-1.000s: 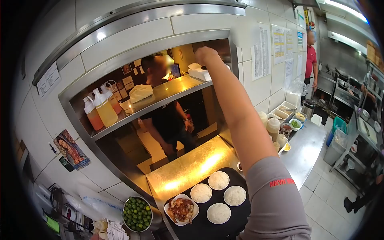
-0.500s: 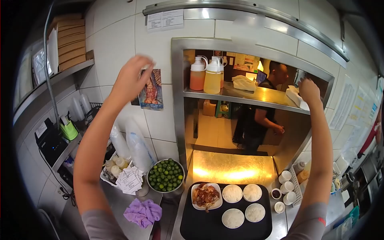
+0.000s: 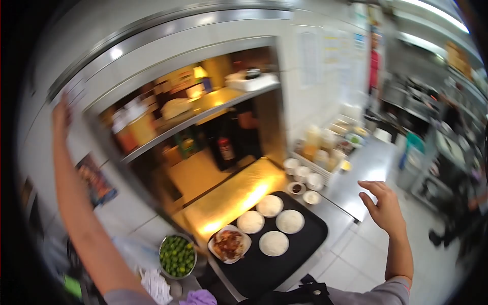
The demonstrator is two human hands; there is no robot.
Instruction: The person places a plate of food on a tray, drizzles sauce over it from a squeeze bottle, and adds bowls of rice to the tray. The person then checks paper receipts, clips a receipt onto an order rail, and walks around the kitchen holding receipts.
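Observation:
My left hand (image 3: 62, 113) is raised at the upper left, beside a small paper label (image 3: 76, 90) on the wall below the metal rail; its fingers are blurred. My right hand (image 3: 378, 203) hangs in the air at the right, fingers apart and holding nothing. Between my arms lies a black tray (image 3: 307, 239) with several white bowls of rice (image 3: 274, 243) and a square dish of glazed meat (image 3: 229, 245). A dark sauce cup (image 3: 296, 188) stands beyond the tray's right corner.
A pot of green citrus (image 3: 178, 256) and a purple cloth (image 3: 198, 297) are at the lower left. Sauce bottles (image 3: 133, 122) stand on the window shelf (image 3: 203, 113). Stacked cups (image 3: 301, 174) and a basket of bottles (image 3: 321, 157) sit right of the window. A person is partly visible at the far right.
The view has swung right. My right hand has come down from the shelf's right end, with its fingers now apart. My left hand is now near the wall label, and the person behind the window is out of view.

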